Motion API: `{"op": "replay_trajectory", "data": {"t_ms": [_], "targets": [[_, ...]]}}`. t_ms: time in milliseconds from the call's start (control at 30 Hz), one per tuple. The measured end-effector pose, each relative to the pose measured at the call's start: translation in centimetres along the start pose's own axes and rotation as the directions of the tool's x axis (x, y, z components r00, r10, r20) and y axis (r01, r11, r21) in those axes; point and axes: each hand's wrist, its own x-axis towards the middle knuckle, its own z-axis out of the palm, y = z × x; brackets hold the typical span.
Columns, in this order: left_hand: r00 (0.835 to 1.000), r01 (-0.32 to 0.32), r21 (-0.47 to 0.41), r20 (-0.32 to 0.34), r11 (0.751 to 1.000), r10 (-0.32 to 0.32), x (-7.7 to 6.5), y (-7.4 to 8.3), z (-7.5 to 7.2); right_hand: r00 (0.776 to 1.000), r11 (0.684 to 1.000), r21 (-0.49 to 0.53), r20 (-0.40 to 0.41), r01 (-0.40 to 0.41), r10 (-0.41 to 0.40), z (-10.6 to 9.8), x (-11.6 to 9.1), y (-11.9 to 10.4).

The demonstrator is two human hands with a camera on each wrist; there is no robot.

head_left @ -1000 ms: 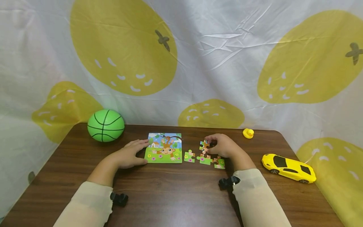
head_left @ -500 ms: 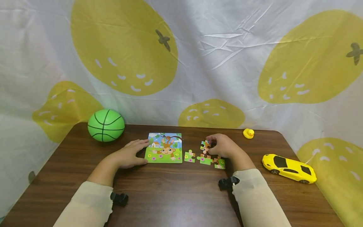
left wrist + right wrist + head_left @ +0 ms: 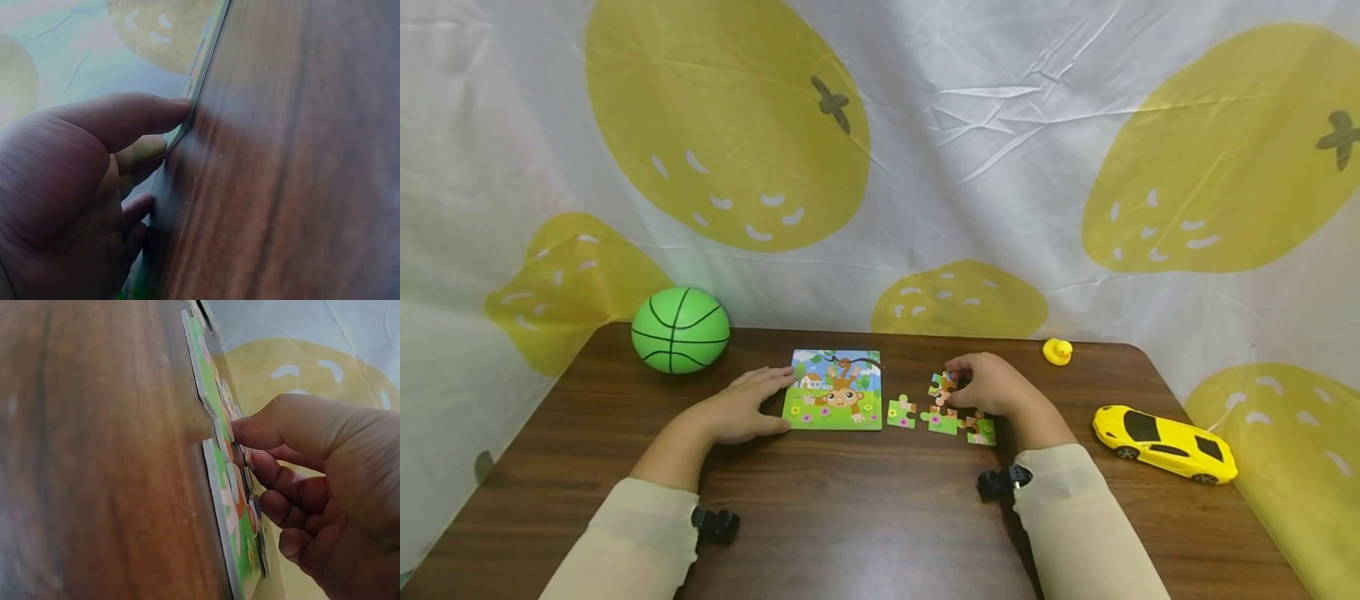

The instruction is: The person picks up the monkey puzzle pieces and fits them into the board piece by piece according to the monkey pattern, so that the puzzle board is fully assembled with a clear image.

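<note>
A square monkey picture puzzle board lies flat on the table. My left hand rests at its left side, thumb at the near corner and fingers fairly straight along the edge; the left wrist view shows the thumb against the rim. To the right of the board lie loose jigsaw pieces: one green piece by itself, others fitted or lying close together. My right hand pinches a jigsaw piece at the far end of this group, with curled fingers partly covering it. In the right wrist view, the thumb touches the pieces.
A green ball with black lines stands at the table's back left. At the back right sits a small yellow rubber duck, and a yellow toy car is near the right edge. A lemon-print curtain hangs behind the wooden table.
</note>
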Motion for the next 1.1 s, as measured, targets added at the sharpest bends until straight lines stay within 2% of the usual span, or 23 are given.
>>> {"op": "replay_trajectory", "data": {"t_ms": [333,567,767,900,1100], "targets": [[1.000,0.007,-0.001,0.003,1.000,-0.007,0.1,-0.1,-0.1,0.999,0.999,0.038,-0.037,0.011,-0.010,0.0,0.0,-0.5],[1.000,-0.001,-0.003,0.003,1.000,0.001,0.1,-0.1,-0.1,0.995,0.998,-0.011,-0.074,0.059,-0.060,0.1,0.0,-0.8],[1.000,0.003,0.000,0.005,1.000,-0.003,0.1,-0.1,-0.1,0.995,0.995,0.074,-0.088,0.060,-0.054,0.1,-0.1,-1.0],[1.000,0.007,-0.004,0.007,1.000,-0.007,0.1,-0.2,0.0,0.992,0.995,0.079,-0.110,0.063,-0.054,0.1,-0.2,-1.4],[1.000,0.002,0.000,0.003,1.000,-0.002,0.1,-0.4,0.1,0.988,0.986,0.134,-0.133,0.095,-0.077,0.3,-0.4,-2.8]]}}
